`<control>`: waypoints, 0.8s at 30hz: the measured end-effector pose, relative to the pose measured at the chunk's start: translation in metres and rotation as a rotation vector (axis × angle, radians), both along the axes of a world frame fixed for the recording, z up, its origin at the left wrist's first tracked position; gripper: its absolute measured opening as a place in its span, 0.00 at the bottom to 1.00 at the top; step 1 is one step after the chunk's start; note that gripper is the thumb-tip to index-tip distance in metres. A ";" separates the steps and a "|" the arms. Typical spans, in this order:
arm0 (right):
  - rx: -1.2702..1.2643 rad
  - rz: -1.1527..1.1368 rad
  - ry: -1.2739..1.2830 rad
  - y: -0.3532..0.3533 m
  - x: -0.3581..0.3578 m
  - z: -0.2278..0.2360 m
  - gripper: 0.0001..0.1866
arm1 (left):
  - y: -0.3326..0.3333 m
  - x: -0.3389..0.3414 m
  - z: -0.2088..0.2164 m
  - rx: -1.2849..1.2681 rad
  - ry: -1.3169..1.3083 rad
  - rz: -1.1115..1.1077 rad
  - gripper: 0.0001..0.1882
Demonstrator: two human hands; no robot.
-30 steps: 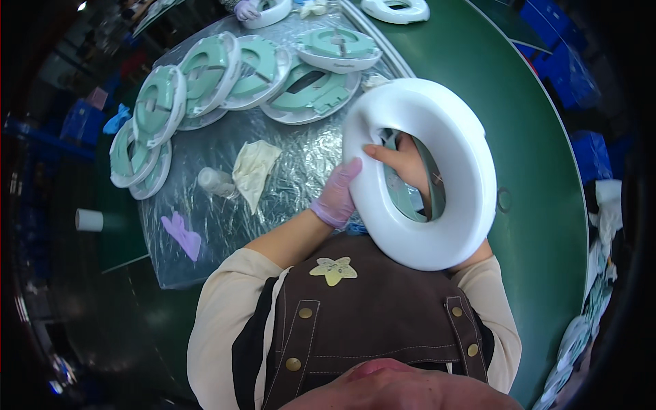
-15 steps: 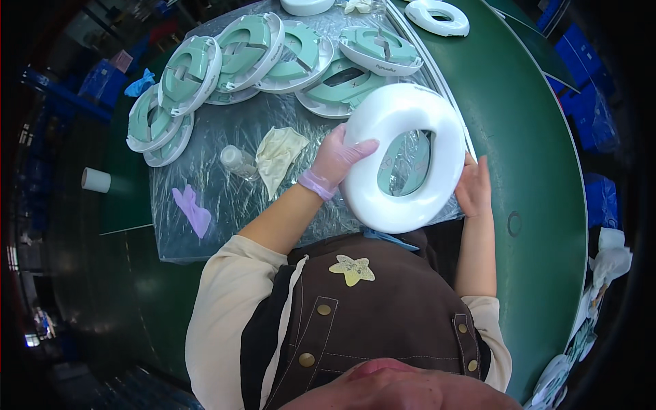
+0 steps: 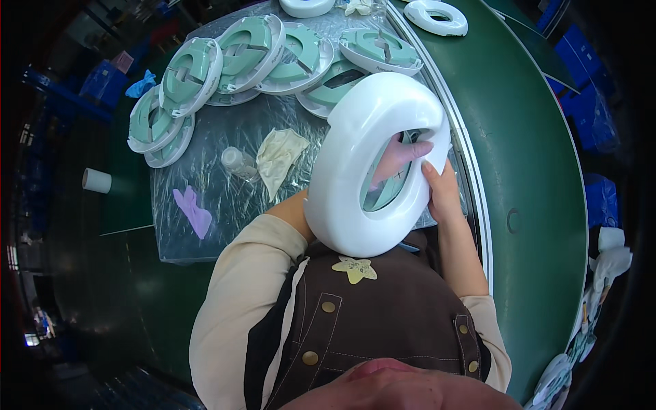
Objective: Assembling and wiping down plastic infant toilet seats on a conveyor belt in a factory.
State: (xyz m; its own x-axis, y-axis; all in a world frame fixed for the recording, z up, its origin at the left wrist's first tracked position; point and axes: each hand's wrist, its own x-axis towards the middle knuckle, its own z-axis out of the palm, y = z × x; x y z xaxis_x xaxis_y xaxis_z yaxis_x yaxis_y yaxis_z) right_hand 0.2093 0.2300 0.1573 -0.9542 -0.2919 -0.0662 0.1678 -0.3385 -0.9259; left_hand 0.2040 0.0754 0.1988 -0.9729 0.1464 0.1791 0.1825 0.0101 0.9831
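Note:
A glossy white oval ring-shaped plastic cover (image 3: 336,184) is tilted up in front of my chest, its lower edge close to my brown apron. My left hand (image 3: 396,162), in a thin pink glove, reaches behind the cover and shows through its opening. The left thumb lies over the inner edge on the right side, while the other fingers are mostly hidden. Bare, my right hand (image 3: 443,190) grips the right rim lower down, thumb on the front and fingers out of sight behind.
Several white oval shells with green inserts (image 3: 246,58) lie overlapped across the plastic-covered table (image 3: 225,130). Nearer are a cream cloth (image 3: 279,157), a clear bottle (image 3: 238,160) and a purple glove (image 3: 193,210). Another white ring (image 3: 437,17) rests on the green surface (image 3: 526,137) at right.
The cover has come closer to my body, moved left and turned. My left hand went from its left rim to behind the opening; my right hand now grips the right rim.

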 end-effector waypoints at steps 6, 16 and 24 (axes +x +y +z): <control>0.025 -0.006 0.023 -0.002 0.006 -0.004 0.35 | 0.002 0.005 0.002 0.019 -0.116 -0.001 0.31; -0.167 -0.064 0.059 0.000 -0.003 -0.007 0.37 | -0.030 -0.003 -0.014 0.315 -0.193 -0.257 0.33; 0.135 -0.093 0.447 0.065 -0.026 0.022 0.42 | -0.069 -0.002 -0.016 0.757 -0.218 -0.575 0.40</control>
